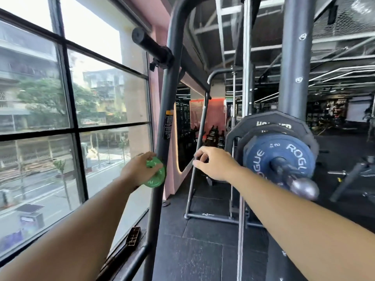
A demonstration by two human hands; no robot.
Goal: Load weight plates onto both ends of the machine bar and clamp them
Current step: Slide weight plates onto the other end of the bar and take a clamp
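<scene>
Two hands reach out in front of the person. The left hand [136, 169] holds a small green weight plate [155, 173]. Its fingers and thumb curl round the plate's rim. The green weight plate is up in the air, just beside the tall grey post [160, 110] of the machine, and looks to overlap it.

The right hand [213, 165] hangs in the air near the middle. Its fingers are loosely bent and nothing shows in them. A thin slanted rail [197, 142] is right behind the fingertips, and I cannot tell if they touch it.

High up on the left, the black bar end [149, 44] sticks out from the grey post toward the window [60, 94]. The black bar end is bare, and it is well above the green weight plate.

On the right, a blue plate [263, 157] marked ROGUE sits on a thick rod with a shiny grey tip [304, 188]. Bigger black plates [272, 121] are stacked right behind the blue plate on the same rod. The right arm crosses in front of the blue plate's lower edge.

A sticker [168, 124] is on the grey post. The floor [203, 254] is covered in dark mats.
</scene>
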